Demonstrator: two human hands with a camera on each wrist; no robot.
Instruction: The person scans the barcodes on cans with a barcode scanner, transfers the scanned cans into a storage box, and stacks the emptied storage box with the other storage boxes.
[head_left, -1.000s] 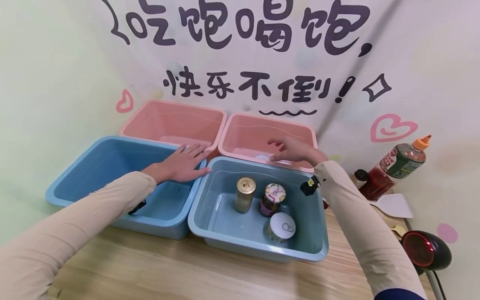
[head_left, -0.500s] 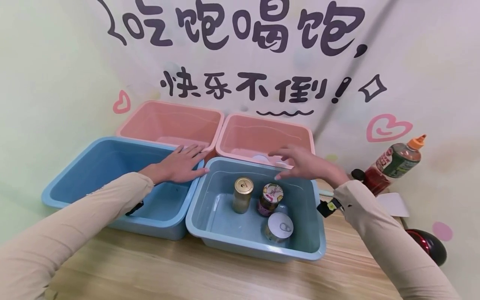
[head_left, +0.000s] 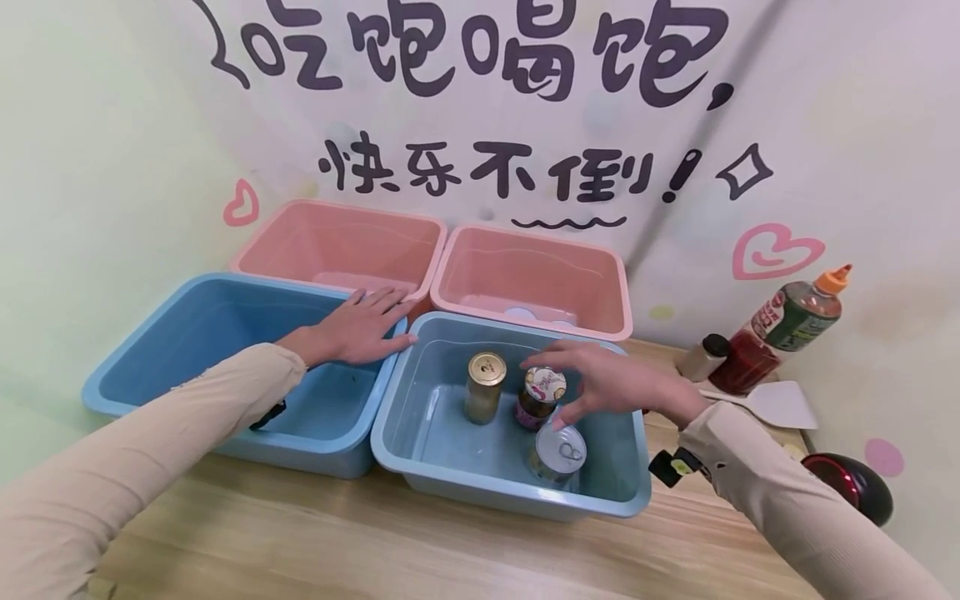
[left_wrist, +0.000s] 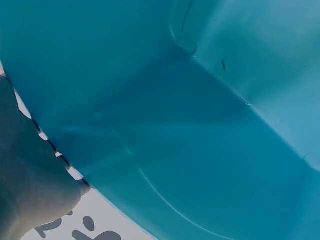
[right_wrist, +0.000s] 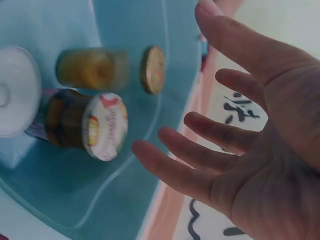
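My right hand (head_left: 611,379) hovers inside the right blue bin (head_left: 435,487), its fingers spread around the air above a dark jar with a patterned lid (head_left: 545,385). In the right wrist view the right hand (right_wrist: 250,140) holds nothing, and the jar (right_wrist: 75,122) is apart from it. Close under the thumb stands a pull-tab can (head_left: 561,452). A gold-lidded glass jar (head_left: 486,387) stands to the left of both. Straight-fingered, my left hand (head_left: 360,329) rests on the rim of the left blue bin (head_left: 150,392); in the left wrist view the left hand (left_wrist: 40,170) shows only partly.
Two pink bins (head_left: 337,212) stand behind the blue ones; pale round things (head_left: 520,314) lie in the right one. At the right are a sauce bottle (head_left: 795,325), a small black-capped bottle (head_left: 705,357), a white spatula (head_left: 780,402) and a black-and-red rounded object (head_left: 855,483).
My right hand has come from above the right pink bin, toward me and down, to over the jar in the blue bin. The left hand stays on the rim.
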